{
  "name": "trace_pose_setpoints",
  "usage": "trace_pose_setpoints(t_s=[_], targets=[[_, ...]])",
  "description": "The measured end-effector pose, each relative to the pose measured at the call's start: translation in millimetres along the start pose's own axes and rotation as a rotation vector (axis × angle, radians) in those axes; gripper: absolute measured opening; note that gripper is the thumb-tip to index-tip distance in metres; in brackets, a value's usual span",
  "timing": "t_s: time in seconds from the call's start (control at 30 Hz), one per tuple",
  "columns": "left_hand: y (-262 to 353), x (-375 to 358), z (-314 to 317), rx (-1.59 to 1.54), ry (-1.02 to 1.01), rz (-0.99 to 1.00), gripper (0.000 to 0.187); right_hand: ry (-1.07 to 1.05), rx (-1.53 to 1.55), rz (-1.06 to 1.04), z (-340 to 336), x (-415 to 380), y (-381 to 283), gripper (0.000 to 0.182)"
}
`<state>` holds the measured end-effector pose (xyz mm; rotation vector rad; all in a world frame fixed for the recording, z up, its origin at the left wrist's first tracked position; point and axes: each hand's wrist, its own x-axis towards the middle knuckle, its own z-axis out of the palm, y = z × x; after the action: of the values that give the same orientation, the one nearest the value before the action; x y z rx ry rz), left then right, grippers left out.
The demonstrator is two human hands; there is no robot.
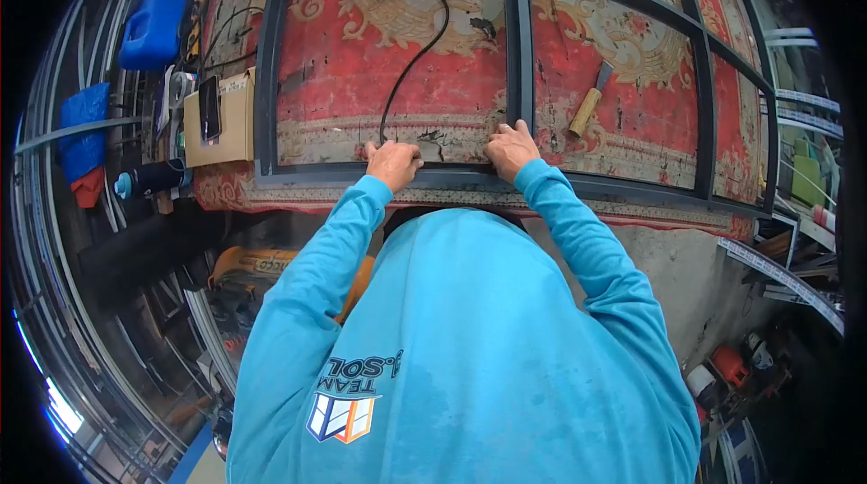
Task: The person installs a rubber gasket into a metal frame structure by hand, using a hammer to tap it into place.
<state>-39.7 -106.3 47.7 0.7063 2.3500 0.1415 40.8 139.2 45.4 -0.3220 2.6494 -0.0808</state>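
Note:
A dark grey metal frame (519, 41) with crossbars lies on a worn red and cream patterned carpet (361, 60). My left hand (394, 164) rests on the frame's near bar, its fingers curled over the inner edge beside the end of a black cable (440, 32). Where the near bar meets an upright bar, my right hand (512, 149) is on the metal with its fingers bent. Whether either hand pinches something small is hidden. Inside the right-hand opening lies a scraper with a wooden handle (586, 112).
At the left stand a cardboard box (221, 127) with a phone (209, 108) on it, a blue jerrycan (152, 28) and a dark bottle (153, 179). Metal profiles (786, 281) lie at the right. Under the table's left part is a yellow-orange machine (257, 265).

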Motion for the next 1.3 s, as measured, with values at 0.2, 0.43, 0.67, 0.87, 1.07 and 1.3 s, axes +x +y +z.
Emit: trace_pose_setpoints(t_s=[0.2,0.43,0.67,0.87,1.07,1.3], targets=[[-14,-9,33,-0.306,0.247,-0.106,0.028,-0.112,0.039,-0.015,9,15,8,0.009],[-9,-17,22,-0.423,0.281,-0.047,0.033,-0.199,0.039,0.108,10,36,-2,0.014],[-8,-11,25,-0.501,0.207,-0.216,0.029,-0.428,0.244,0.127,-1,46,1,0.043],[-8,-4,12,-0.501,0.101,-0.257,0.020,-0.286,0.077,0.264,1,36,-19,0.031],[-23,4,6,-0.482,-0.015,-0.194,0.016,-0.160,0.177,0.368,10,26,-15,0.033],[-37,6,21,-0.512,0.026,-0.084,0.019,-0.330,0.417,0.594,3,35,-15,0.047]])
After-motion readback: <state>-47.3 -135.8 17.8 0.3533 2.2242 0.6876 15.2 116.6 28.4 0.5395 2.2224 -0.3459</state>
